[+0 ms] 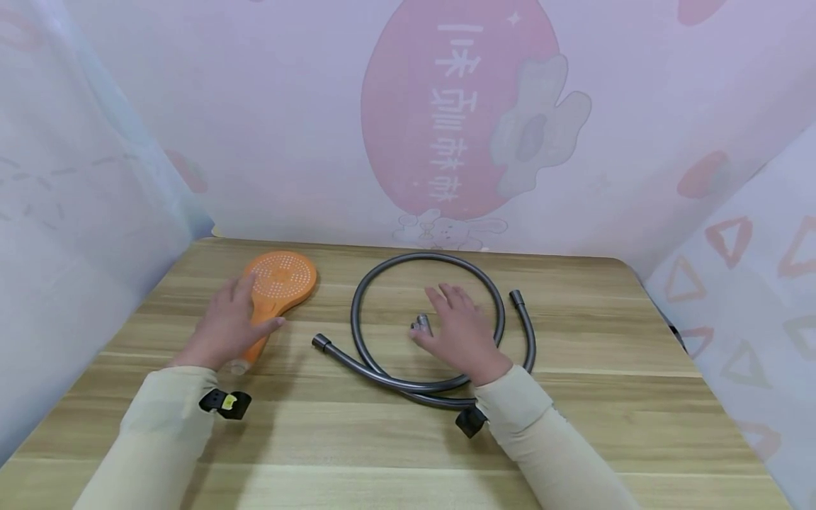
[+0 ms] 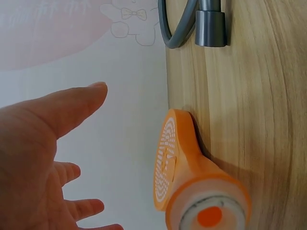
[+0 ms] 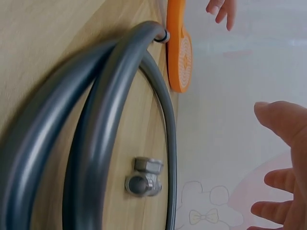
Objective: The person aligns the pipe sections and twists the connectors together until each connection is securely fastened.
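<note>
An orange shower head with a white-dotted face lies at the table's left, its threaded handle end toward the person. My left hand hovers over its handle with fingers spread, holding nothing. A dark grey shower hose lies coiled in a loop at the middle, one end fitting pointing left and the other at the right. Inside the loop sits a small metal fitting, partly hidden in the head view by my right hand. That hand is spread above the coil, gripping nothing.
The wood-grain table ends at a printed cloth backdrop, which rises behind it and along both sides. Black wrist cameras are strapped under both sleeves.
</note>
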The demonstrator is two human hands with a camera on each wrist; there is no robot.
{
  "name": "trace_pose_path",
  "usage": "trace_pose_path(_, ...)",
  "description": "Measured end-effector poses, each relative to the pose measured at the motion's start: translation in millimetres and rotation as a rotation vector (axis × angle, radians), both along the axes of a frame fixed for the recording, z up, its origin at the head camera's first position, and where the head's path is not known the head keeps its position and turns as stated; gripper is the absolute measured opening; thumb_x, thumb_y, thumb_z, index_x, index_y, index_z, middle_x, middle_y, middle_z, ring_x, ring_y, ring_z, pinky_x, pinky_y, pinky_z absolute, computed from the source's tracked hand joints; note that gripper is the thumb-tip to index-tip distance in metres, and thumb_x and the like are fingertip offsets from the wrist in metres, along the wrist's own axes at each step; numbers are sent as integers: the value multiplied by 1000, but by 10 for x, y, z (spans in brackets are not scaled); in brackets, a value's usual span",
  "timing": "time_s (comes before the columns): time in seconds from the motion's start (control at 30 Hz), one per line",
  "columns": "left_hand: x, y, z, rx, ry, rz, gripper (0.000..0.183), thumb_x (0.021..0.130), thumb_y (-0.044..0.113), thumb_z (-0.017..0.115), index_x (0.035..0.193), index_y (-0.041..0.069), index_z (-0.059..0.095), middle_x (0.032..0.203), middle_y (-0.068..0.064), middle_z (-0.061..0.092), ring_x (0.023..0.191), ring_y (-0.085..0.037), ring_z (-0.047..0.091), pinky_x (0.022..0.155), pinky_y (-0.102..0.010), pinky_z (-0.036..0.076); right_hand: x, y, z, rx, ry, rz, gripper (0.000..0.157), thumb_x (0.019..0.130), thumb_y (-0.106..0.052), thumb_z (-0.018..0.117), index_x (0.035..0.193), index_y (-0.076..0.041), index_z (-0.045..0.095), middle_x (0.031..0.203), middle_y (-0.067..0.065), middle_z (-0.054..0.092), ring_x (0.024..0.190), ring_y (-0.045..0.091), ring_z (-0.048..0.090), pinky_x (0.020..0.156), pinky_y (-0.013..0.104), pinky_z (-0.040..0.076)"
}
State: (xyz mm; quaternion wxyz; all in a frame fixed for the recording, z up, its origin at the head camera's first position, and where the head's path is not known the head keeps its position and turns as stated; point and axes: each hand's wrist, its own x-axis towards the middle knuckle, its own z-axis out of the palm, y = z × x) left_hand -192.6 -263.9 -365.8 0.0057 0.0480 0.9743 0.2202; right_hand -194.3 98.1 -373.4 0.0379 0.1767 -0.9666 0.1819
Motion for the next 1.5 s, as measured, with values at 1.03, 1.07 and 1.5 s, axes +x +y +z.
trace_pose_path(1.03, -110, -212, -100, 247, -137, 4, 101, 92, 48, 61, 152, 0, -4, 152, -38, 5, 131, -59, 20, 100, -71, 27, 10, -463, -14, -41, 22, 81, 76, 86, -52, 66, 146, -11, 41, 149, 15, 39, 137, 33, 35, 106, 54, 36)
trace_pose_path(1.07, -118, -222, -110, 252, -145, 6, 101, 92, 49, 60, 152, 0, -4, 152, -37, 5, 130, -59, 22, 100, -70, 29, 13, -478, -10, -47, 16, 83, 76, 86, -51, 66, 146, -11, 41, 150, 14, 38, 137, 33, 35, 106, 54, 36)
trace_pose_path(1.5, -161, -253, -181, 336, -201, -23, 100, 93, 46, 61, 152, -3, -3, 155, -33, 6, 131, -57, 27, 99, -66, 35, 0, -612, -24, -64, -28, 99, 76, 87, -51, 66, 146, -12, 41, 150, 12, 38, 137, 29, 36, 105, 51, 39)
